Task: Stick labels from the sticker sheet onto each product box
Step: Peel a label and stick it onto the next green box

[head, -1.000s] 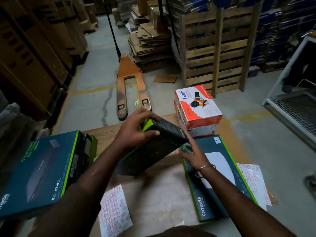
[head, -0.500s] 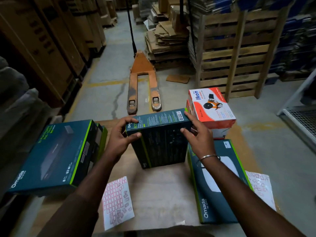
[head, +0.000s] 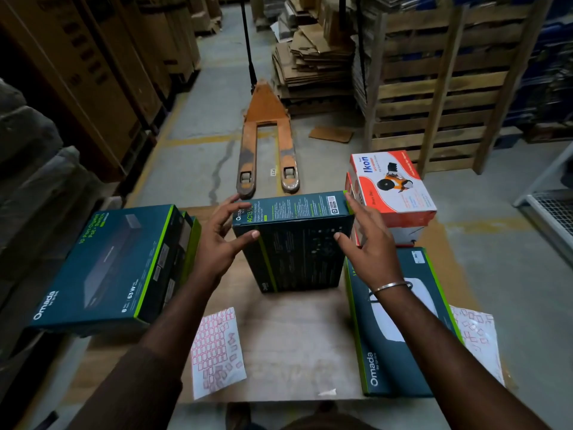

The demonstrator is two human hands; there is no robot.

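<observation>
Sticker sheet [head: 217, 352] lies flat on the near bench [head: 294, 346]. Beyond, left hand [head: 217, 243] and right hand [head: 369, 243], fingers spread, steady the upright product box [head: 297, 252] mid-bench; pallet jack [head: 266, 141] behind.

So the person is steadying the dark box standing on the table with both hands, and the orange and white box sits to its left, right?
Not quite: in the head view the orange and white box sits to the right of the dark box. Both hands, left hand and right hand, do steady it.
</observation>
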